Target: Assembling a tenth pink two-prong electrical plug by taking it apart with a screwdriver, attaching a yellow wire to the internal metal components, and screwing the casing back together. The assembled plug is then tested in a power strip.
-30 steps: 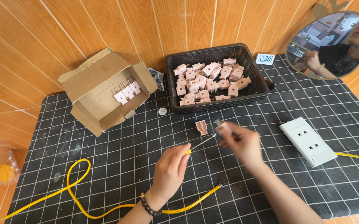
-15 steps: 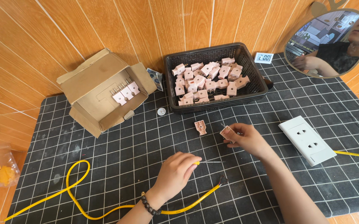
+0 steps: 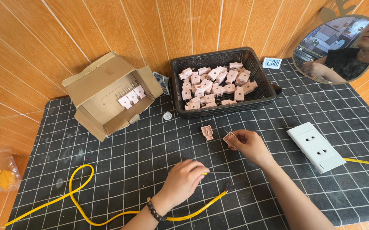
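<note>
My right hand (image 3: 248,145) is closed on a small pink plug piece (image 3: 229,138) just above the gridded black mat (image 3: 278,106). Another pink plug piece (image 3: 207,132) lies flat on the mat to its left. My left hand (image 3: 184,179) pinches a thin screwdriver with a yellow handle (image 3: 212,172), its tip pointing right. A yellow cable (image 3: 82,200) loops across the mat below that hand, its stripped end (image 3: 229,187) lying near my right wrist.
A black basket (image 3: 222,108) of several pink plug pieces stands at the back. An open cardboard box (image 3: 107,98) lies back left. A white socket strip (image 3: 316,147) sits right, a small white disc (image 3: 167,116) near the basket, a mirror (image 3: 342,47) on the wall.
My right hand let go of the screwdriver tip and moved up with the pink piece. My left hand drew back toward me with the screwdriver. The hands are now apart.
</note>
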